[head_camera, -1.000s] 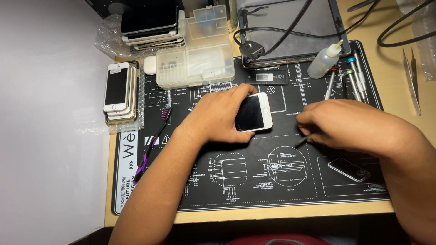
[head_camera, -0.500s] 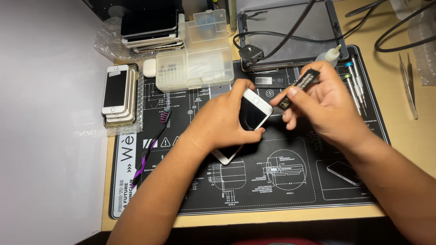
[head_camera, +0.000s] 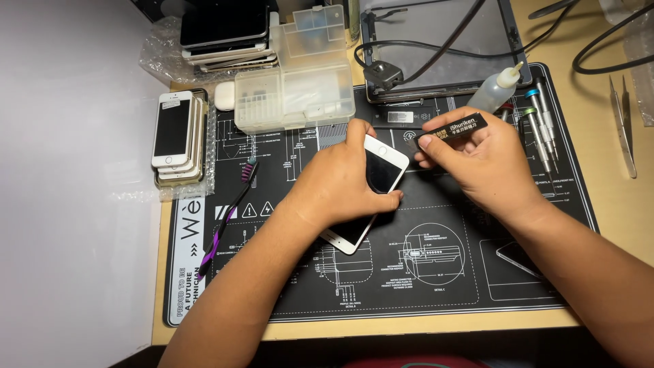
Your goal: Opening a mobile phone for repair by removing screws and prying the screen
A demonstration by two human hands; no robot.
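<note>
My left hand point(head_camera: 344, 180) grips a white smartphone point(head_camera: 379, 174) with a dark screen, holding it tilted on the black work mat point(head_camera: 436, 286). The phone's top end points up and right, its lower end shows below my wrist. My right hand point(head_camera: 487, 167) pinches a flat black pry tool point(head_camera: 455, 127) between thumb and fingers, its left tip close to the phone's top corner. Whether the tip touches the phone cannot be told.
A stack of white phones point(head_camera: 176, 136) sits at the mat's left edge, a purple-black brush point(head_camera: 228, 217) beside it. Clear plastic parts boxes point(head_camera: 300, 85), a tablet frame point(head_camera: 443, 48) with cables, a squeeze bottle point(head_camera: 497, 87), screwdrivers point(head_camera: 541, 129) and tweezers point(head_camera: 623, 126) lie behind.
My right hand has risen from the mat's lower right with the black tool and brought it to the phone's top corner. The left hand turned the phone diagonally.
</note>
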